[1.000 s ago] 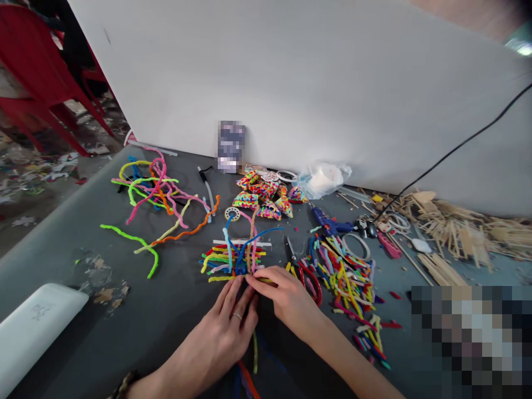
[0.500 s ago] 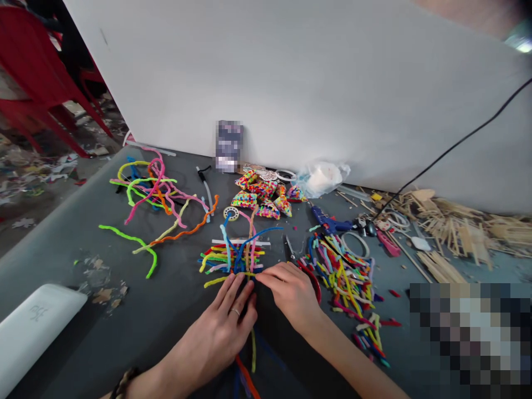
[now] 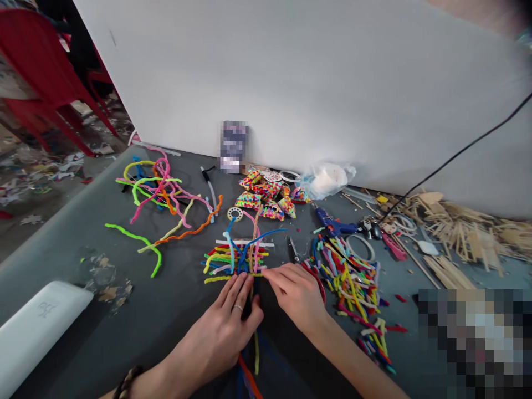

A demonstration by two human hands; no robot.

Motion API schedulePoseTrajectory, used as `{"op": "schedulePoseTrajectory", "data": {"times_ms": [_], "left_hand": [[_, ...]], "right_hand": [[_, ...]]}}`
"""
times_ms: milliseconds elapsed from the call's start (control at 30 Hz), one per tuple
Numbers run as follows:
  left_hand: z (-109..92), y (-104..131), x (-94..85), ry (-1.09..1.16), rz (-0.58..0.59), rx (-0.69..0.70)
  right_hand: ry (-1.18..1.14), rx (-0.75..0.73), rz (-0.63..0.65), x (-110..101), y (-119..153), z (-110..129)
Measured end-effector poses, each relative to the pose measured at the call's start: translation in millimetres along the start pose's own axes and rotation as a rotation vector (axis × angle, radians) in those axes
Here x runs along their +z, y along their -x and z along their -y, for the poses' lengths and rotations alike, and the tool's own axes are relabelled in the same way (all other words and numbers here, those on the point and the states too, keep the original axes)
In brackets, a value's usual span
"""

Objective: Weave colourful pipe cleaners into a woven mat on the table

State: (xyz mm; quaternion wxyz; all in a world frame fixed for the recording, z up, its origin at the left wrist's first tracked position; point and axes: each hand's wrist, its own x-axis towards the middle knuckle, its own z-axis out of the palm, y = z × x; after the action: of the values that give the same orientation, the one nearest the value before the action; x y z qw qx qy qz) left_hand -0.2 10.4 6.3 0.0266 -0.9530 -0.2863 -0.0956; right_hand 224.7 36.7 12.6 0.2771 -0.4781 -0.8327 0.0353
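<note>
At the weave (image 3: 238,259), your right hand (image 3: 297,293) pinches a left-right yellow stem (image 3: 216,279); your left hand (image 3: 226,322), thumb apart, hides its middle.

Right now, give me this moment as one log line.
left hand: on multicoloured woven pipe-cleaner piece; right hand: pinching fuzzy yellow pipe cleaner; nearby: red-handled metal scissors, blue plastic glue gun
</note>
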Motion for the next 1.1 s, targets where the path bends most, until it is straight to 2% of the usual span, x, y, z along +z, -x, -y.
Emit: {"op": "schedulePoseTrajectory", "data": {"times_ms": [267, 400, 500, 600, 733, 800, 900, 1000, 1100], "left_hand": [[1.2, 0.1, 0.7, 0.073, 0.041, -0.023], [2.5, -0.3, -1.0, 0.086, 0.058, -0.032], [2.9, -0.7, -3.3, 0.084, 0.068, -0.032], [3.1, -0.9, -4.7, 0.084, 0.075, -0.031], [4.0, 0.0, -0.7, 0.081, 0.033, -0.065], [5.2, 0.8, 2.9, 0.075, -0.004, -0.074], [7.8, 1.6, 7.2, 0.068, -0.038, -0.065], [9.3, 2.1, 9.0, 0.071, -0.055, -0.053], [9.0, 2.4, 8.4, 0.054, -0.039, -0.048]], "right_hand": [[0.078, -0.145, 0.037, -9.4, 1.1, -4.3], [0.221, -0.291, 0.085, -12.6, 0.0, -2.9], [0.344, -0.323, 0.152, -15.9, -0.6, -1.4], [0.383, -0.274, 0.254, -22.4, -1.1, -0.8], [0.243, -0.131, 0.309, -29.1, -5.8, 2.4], [0.097, -0.023, 0.258, -27.2, -11.9, 4.8], [-0.073, 0.149, 0.098, -17.8, -25.1, 6.3], [-0.021, 0.229, 0.02, -7.3, -39.6, 6.0], [0.082, 0.26, 0.005, -0.3, -51.7, 5.8]]}}
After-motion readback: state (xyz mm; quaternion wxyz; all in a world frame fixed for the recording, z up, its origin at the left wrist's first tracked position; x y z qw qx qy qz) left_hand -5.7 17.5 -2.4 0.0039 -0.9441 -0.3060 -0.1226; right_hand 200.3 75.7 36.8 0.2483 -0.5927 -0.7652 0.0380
